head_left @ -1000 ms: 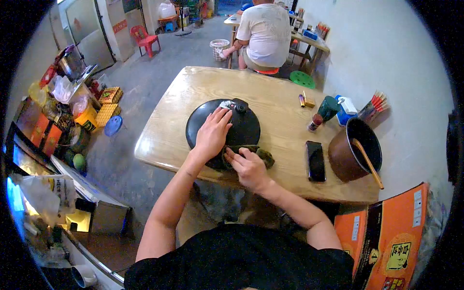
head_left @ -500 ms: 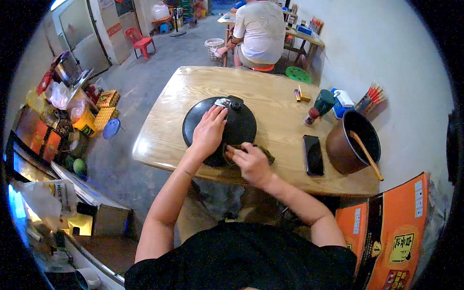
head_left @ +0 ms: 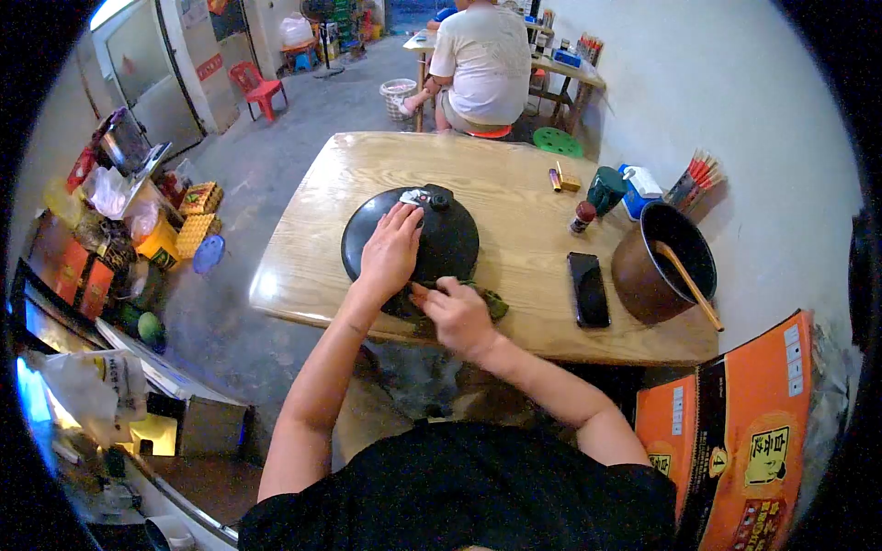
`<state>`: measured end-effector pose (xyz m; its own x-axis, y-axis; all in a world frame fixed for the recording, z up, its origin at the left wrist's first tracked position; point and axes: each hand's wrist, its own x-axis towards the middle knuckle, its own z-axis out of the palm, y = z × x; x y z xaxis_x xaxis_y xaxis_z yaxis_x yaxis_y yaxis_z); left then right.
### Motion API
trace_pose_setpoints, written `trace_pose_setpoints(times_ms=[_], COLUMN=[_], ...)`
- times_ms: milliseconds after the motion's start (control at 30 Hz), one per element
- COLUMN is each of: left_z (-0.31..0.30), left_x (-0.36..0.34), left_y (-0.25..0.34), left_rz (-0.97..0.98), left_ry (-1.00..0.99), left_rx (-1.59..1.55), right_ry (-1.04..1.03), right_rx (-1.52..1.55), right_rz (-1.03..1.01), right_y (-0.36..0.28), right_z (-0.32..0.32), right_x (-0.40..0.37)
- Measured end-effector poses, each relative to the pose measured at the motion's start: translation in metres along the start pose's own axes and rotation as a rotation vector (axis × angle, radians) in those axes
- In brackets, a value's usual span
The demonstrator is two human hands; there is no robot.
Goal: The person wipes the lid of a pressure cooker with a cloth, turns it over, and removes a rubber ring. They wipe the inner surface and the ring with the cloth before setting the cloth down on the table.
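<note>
A round black lid (head_left: 450, 234) lies near the front edge of the wooden table (head_left: 524, 266), with a knob and a small light-coloured label at its far side. My left hand (head_left: 390, 253) rests flat on the lid's left part, fingers stretched toward the label. At the lid's near right edge, my right hand (head_left: 455, 317) is closed on a dark green cloth (head_left: 491, 303), which sticks out to the right of the fingers. Part of the cloth is hidden under that hand.
Right on the table are a phone (head_left: 589, 289), a brown pot (head_left: 648, 275) with a wooden stick, a red-capped jar (head_left: 583, 217), a green container (head_left: 606, 190) and a tissue box (head_left: 641, 191). A seated person (head_left: 482, 69) is beyond. Orange cartons (head_left: 753, 432) stand at lower right.
My right hand has shifted slightly left along the lid's near edge with the cloth. My left hand stays on the lid. The whole view has moved a little.
</note>
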<state>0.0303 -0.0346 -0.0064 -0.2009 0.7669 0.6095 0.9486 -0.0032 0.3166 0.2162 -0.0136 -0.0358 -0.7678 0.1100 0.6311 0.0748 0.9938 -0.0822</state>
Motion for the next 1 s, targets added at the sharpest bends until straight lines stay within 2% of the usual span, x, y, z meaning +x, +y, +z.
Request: trace_pose_setpoints(times_ms=[67, 200, 267, 300, 367, 400, 467, 500, 567, 600, 633, 667, 700, 733, 767, 800, 867, 933, 1000], left_z=[-0.003, -0.001, -0.002, -0.003, -0.003, -0.005, -0.01, -0.012, -0.011, -0.011, -0.011, -0.008, -0.004, -0.001, 0.001, 0.003, 0.006, 0.004, 0.008], left_x=[0.001, 0.0, -0.004, -0.004, 0.004, 0.007, 0.002, 0.002, 0.0, -0.001, -0.001, 0.0, 0.001, 0.001, 0.001, -0.001, 0.0, 0.001, -0.001], left_y=[-0.003, -0.005, -0.005, -0.004, -0.009, -0.014, -0.022, -0.027, -0.032, -0.031, -0.031, -0.029, -0.026, -0.022, -0.019, -0.018, -0.022, -0.02, -0.017], left_rz=[-0.008, -0.006, -0.009, -0.011, -0.002, -0.078, -0.219, -0.212, -0.203, -0.264, -0.326, -0.325, -0.242, -0.159, -0.209, -0.208, -0.228, -0.276, -0.222], left_ry=[-0.009, -0.011, -0.021, -0.033, -0.019, -0.008, 0.007, 0.056, 0.099, 0.092, 0.087, 0.089, 0.1, 0.109, 0.065, 0.063, 0.083, 0.051, 0.114], left_rx=[-0.013, -0.037, -0.038, -0.044, -0.044, -0.228, -0.577, -0.526, -0.473, -0.51, -0.548, -0.548, -0.426, -0.305, -0.289, -0.288, -0.176, -0.212, -0.205], right_ry=[0.032, 0.051, -0.173, -0.172, -0.239, -0.23, 0.109, 0.191, 0.194, 0.199, 0.243, 0.243, 0.242, 0.16, 0.076, -0.137, -0.003, -0.053, -0.119], right_rx=[0.013, -0.112, -0.191, -0.193, -0.195, -0.198, -0.102, -0.118, -0.061, -0.011, -0.048, -0.053, -0.056, -0.079, -0.1, -0.075, -0.331, -0.328, -0.325], right_rz=[-0.029, 0.182, 0.461, 0.462, 0.774, 0.754, 0.772, 0.786, 0.782, 0.772, 0.627, 0.566, 0.507, 0.438, 0.373, 0.316, 0.112, 0.115, 0.141], right_y=[0.02, 0.061, 0.082, 0.092, 0.115, 0.117, 0.109, 0.108, 0.105, 0.102, 0.1, 0.096, 0.089, 0.088, 0.09, 0.088, 0.069, 0.058, 0.038], right_z=[-0.008, -0.028, -0.04, -0.046, -0.059, -0.065, -0.073, -0.072, -0.071, -0.07, -0.062, -0.053, -0.044, -0.029, -0.009, 0.008, 0.03, 0.032, 0.031], right_x=[0.002, -0.005, 0.0, -0.001, 0.007, 0.015, 0.014, 0.018, 0.028, 0.036, 0.044, 0.055, 0.067, 0.076, 0.079, 0.078, 0.068, 0.066, 0.051])
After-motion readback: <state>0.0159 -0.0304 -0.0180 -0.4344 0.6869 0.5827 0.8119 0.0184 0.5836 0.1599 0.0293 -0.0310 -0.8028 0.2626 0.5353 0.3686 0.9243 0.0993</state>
